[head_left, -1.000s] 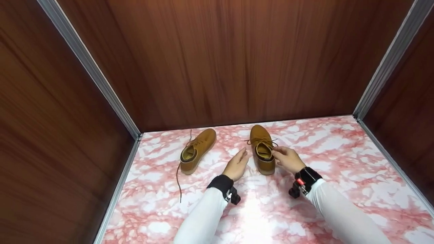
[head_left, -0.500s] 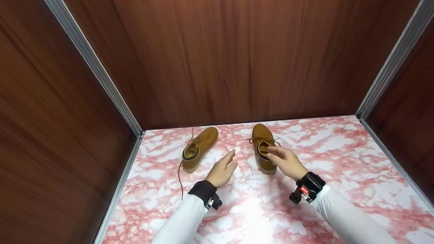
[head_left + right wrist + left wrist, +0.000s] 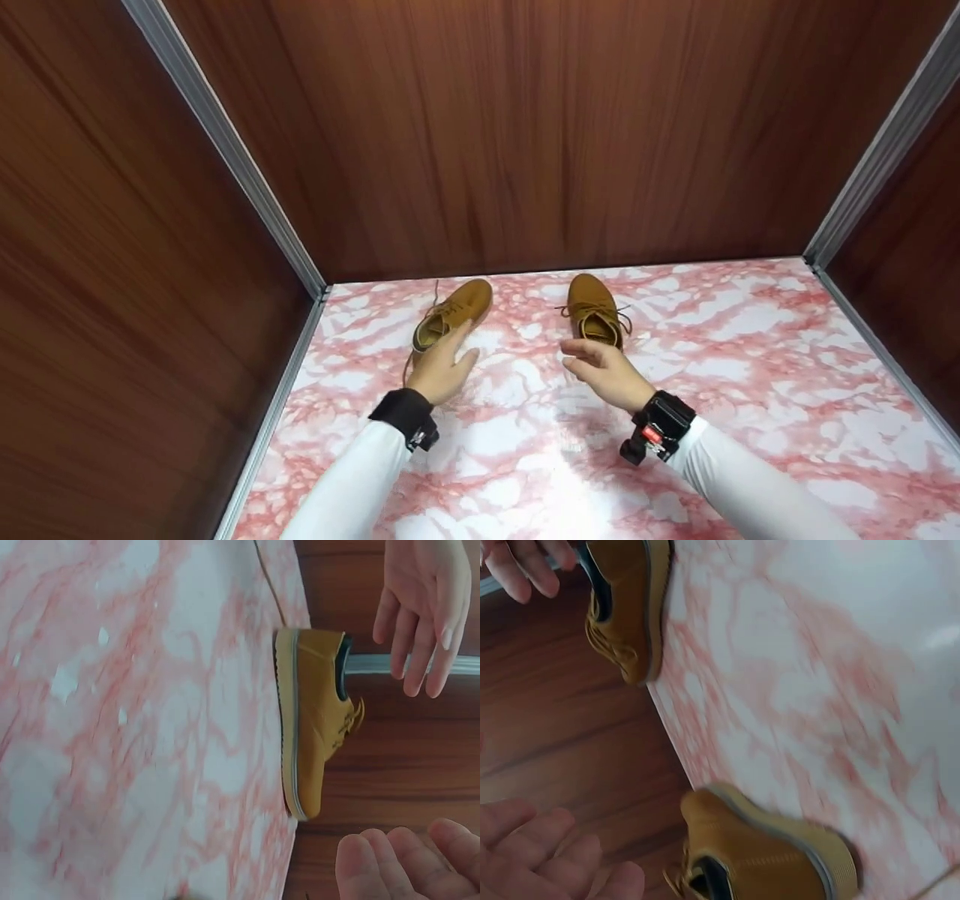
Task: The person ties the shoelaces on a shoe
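Note:
Two tan lace-up shoes stand on the floor, toes toward the back panel. Over the heel of the left shoe (image 3: pixel 466 298) hovers my left hand (image 3: pixel 439 371), fingers extended, holding nothing; it hides part of that shoe. My right hand (image 3: pixel 609 373) is in front of the heel of the right shoe (image 3: pixel 590 294), fingers loosely bent and holding nothing. In the right wrist view the left shoe (image 3: pixel 309 720) shows side-on, apart from both hands. A bow is tied on the right shoe, while the left shoe's lace (image 3: pixel 436 291) trails loose.
Dark wood-grain panels (image 3: pixel 510 135) rise at the back and both sides, with grey metal strips (image 3: pixel 247 169) along the corners. The floor (image 3: pixel 480 450) has a pink and white marble pattern.
My right hand has left the right shoe's opening and drawn back to the left. My left hand has moved left, from between the shoes to over the left shoe.

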A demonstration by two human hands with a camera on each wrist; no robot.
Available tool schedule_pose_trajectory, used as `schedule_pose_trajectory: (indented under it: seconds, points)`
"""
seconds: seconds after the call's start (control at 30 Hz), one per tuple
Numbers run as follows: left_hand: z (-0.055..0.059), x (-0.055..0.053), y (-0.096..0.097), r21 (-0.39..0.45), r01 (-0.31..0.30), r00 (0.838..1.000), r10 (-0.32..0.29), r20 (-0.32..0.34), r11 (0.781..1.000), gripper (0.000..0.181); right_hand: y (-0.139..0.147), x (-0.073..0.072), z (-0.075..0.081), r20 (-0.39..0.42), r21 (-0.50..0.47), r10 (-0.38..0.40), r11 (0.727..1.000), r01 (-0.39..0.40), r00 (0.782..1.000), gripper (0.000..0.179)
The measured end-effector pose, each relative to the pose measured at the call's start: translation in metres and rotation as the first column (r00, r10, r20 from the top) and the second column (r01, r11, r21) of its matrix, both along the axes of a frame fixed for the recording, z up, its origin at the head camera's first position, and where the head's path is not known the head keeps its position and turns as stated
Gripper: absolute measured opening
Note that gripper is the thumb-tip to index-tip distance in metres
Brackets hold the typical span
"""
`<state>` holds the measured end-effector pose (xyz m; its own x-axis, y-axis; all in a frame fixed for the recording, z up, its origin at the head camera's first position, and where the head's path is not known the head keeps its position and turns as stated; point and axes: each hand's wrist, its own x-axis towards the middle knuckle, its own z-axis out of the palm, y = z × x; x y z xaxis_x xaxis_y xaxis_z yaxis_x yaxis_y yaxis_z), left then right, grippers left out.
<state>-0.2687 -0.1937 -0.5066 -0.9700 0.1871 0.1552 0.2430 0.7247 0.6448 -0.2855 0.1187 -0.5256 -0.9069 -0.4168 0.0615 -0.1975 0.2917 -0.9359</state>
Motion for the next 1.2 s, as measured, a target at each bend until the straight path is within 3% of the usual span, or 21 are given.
schedule_pose_trajectory:
  seconds: [0.27,0.4,0.53,0.7,0.87,1.2]
  points:
    - [-0.010,-0.018,-0.038,0.000,-0.158,0.987,0.158,-0.003,0.987,0.061,-0.023,-0.005,-0.009,0.041,-0.008,0.013,1.000,-0.013,0.999,0.049]
    - [-0.018,-0.029,-0.054,0.006,-0.232,0.972,0.231,0.040,0.973,0.061,-0.034,-0.009,-0.016,0.081,-0.032,0.011,0.999,-0.008,0.997,0.048]
    - [-0.026,-0.040,-0.067,0.040,-0.303,0.945,0.294,0.144,0.952,0.064,-0.044,-0.012,-0.023,0.164,-0.070,-0.013,0.997,0.024,0.986,0.047]
    - [-0.035,-0.050,-0.080,0.043,-0.390,0.897,0.369,0.242,0.920,0.064,-0.056,-0.014,-0.031,0.275,-0.136,-0.026,0.989,0.066,0.961,0.050]
    - [-0.043,-0.060,-0.086,0.028,-0.446,0.863,0.421,0.279,0.895,0.064,-0.065,-0.015,-0.039,0.318,-0.171,-0.024,0.982,0.082,0.948,0.053]
    - [-0.055,-0.077,-0.075,0.019,-0.475,0.844,0.449,0.295,0.880,0.046,-0.080,-0.024,-0.048,0.440,-0.284,-0.022,0.945,0.162,0.897,0.057]
